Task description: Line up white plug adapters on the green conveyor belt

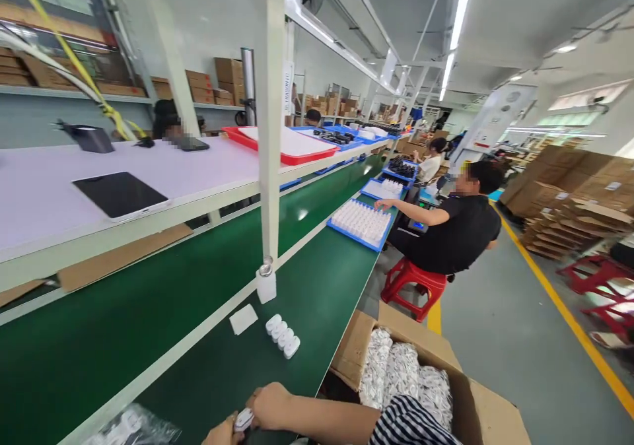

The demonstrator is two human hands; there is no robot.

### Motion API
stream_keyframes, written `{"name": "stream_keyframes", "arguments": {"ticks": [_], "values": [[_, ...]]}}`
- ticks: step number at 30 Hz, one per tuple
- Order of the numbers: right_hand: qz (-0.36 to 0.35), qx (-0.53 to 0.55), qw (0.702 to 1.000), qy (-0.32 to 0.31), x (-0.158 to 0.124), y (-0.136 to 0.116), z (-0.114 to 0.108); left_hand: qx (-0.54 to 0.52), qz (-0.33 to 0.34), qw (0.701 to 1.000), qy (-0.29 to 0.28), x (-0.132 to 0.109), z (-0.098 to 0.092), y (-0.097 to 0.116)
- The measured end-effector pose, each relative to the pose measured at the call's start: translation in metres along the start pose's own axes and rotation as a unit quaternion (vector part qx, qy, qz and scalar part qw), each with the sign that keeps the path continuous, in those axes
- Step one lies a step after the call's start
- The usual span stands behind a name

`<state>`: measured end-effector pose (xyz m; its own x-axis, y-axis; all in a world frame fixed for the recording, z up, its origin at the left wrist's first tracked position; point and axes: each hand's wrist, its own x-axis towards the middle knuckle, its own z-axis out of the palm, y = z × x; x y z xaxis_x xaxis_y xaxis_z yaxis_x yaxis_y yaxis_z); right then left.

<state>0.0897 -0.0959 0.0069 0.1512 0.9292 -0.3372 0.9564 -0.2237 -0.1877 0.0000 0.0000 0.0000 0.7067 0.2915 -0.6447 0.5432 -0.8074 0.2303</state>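
hands: left hand (221,433) and right hand (267,405) together, clamped on small white plastic adapter (243,420) | spot: over green conveyor belt (317,286) | beside: open brown cardboard box (354,346) of white cables (399,372)

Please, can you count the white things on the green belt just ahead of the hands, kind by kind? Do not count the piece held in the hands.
White plug-shaped pieces: 4
White bottle with metal top: 1
White square pad: 1
Total: 6
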Motion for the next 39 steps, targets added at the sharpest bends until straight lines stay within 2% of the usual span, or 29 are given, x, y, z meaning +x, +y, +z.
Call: {"name": "stream_keyframes", "arguments": {"ticks": [2, 5, 9, 12, 18, 23, 26, 29, 31, 33, 36, 39], "values": [[0.054, 0.035, 0.998, -0.001, -0.007, -0.006, -0.003, -0.001, -0.009, 0.999, 0.037, -0.009, 0.001, 0.005], [0.123, 0.08, 0.989, -0.004, -0.011, -0.012, -0.006, 0.007, -0.018, 0.999, 0.046, -0.022, -0.006, 0.019], [0.126, 0.082, 0.988, -0.027, -0.012, -0.011, -0.008, 0.024, -0.015, 0.999, 0.046, -0.028, -0.026, 0.038], [0.118, 0.082, 0.989, -0.042, -0.012, -0.009, -0.011, 0.017, -0.007, 0.999, 0.034, -0.026, -0.034, 0.045], [0.098, 0.085, 0.989, -0.068, -0.01, -0.007, -0.013, -0.026, 0.011, 1.0, 0.004, -0.019, -0.032, 0.031], [0.113, 0.101, 0.987, -0.058, -0.015, -0.007, -0.01, -0.053, 0.029, 0.998, 0.02, -0.02, -0.02, 0.02], [0.131, 0.116, 0.984, -0.041, -0.031, 0.004, -0.008, -0.07, 0.041, 0.996, 0.039, -0.017, -0.007, 0.031], [0.15, 0.128, 0.98, -0.033, -0.05, 0.029, -0.008, -0.139, 0.068, 0.987, 0.05, -0.011, 0.009, 0.052], [0.164, 0.137, 0.977, -0.024, -0.059, 0.049, -0.01, -0.174, 0.099, 0.979, 0.039, -0.008, 0.018, 0.064], [0.178, 0.149, 0.973, -0.008, -0.064, 0.067, -0.012, -0.167, 0.13, 0.977, 0.014, -0.01, 0.022, 0.069], [0.208, 0.172, 0.962, 0.031, -0.065, 0.086, -0.015, -0.143, 0.126, 0.982, -0.011, -0.022, 0.017, 0.06], [0.27, 0.186, 0.943, 0.051, -0.067, 0.091, -0.011, -0.155, 0.058, 0.986, 0.017, -0.04, 0.006, 0.034]]}}
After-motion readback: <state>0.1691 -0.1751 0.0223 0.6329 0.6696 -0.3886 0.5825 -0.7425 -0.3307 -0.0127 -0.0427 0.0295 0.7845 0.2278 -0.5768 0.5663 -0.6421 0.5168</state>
